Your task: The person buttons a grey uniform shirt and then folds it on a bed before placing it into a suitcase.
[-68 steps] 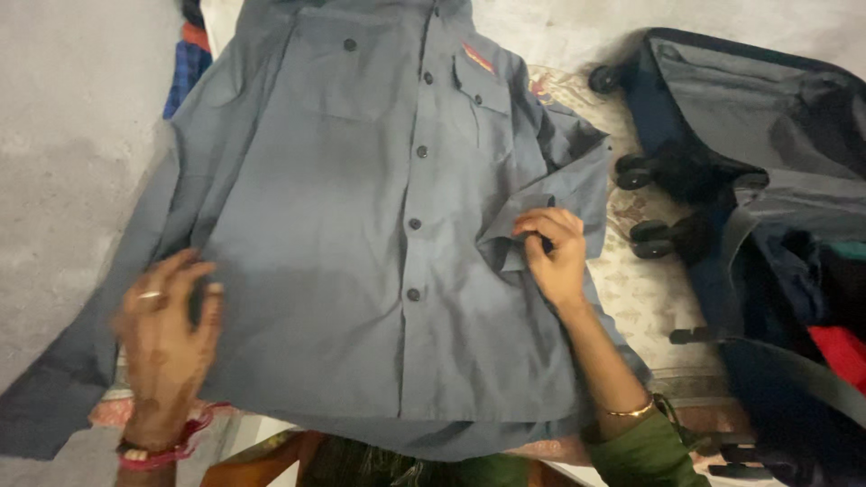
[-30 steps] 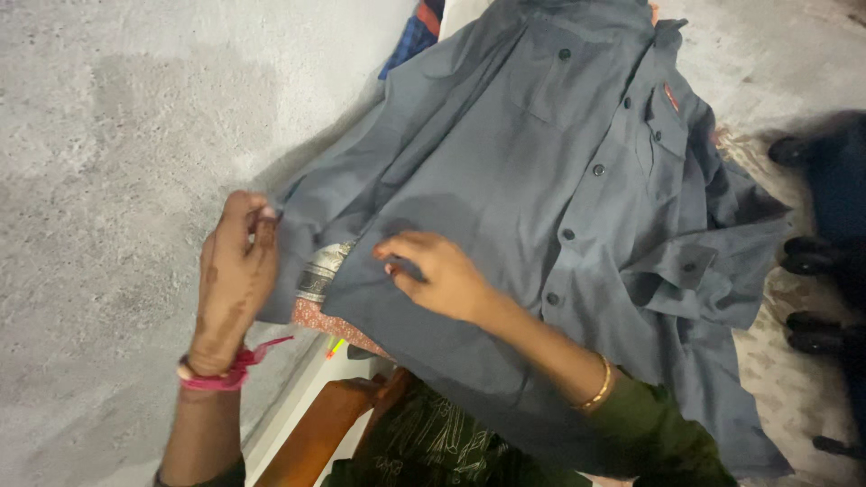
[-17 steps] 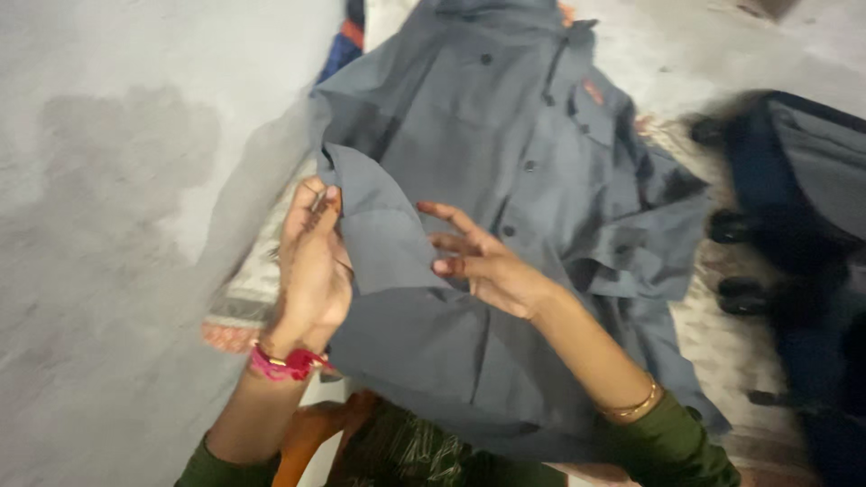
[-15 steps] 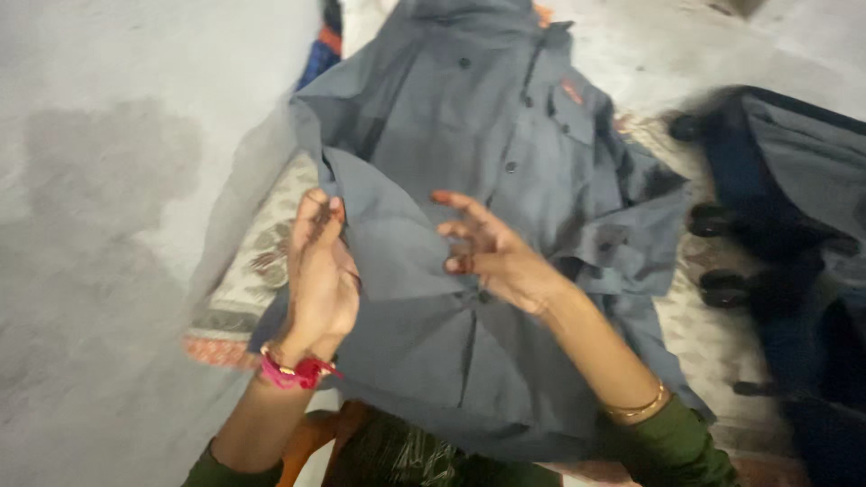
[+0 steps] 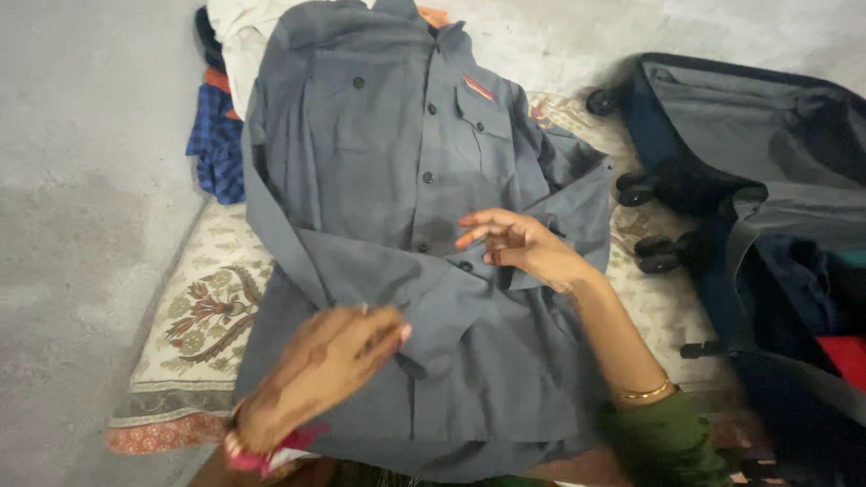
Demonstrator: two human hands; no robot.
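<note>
A grey button-up shirt [image 5: 379, 153] lies front up on a patterned mat [image 5: 209, 307], collar away from me. Both sleeves are folded in across its front. My left hand [image 5: 327, 365], blurred by motion, lies flat on the left sleeve where it crosses the lower front. My right hand [image 5: 516, 245] rests over the button line, fingers loosely spread, beside the folded right sleeve cuff. Neither hand grips the cloth.
An open dark blue wheeled suitcase [image 5: 767, 180] lies to the right, with dark clothes and something red inside. A heap of clothes [image 5: 218, 135], blue checked and white, lies past the shirt's left shoulder. Bare concrete floor [image 5: 81, 180] surrounds the mat on the left.
My left hand lifted the left sleeve, carried it across the shirt's front and laid it down. The shirt now lies flat. My right hand moved to the button line.
</note>
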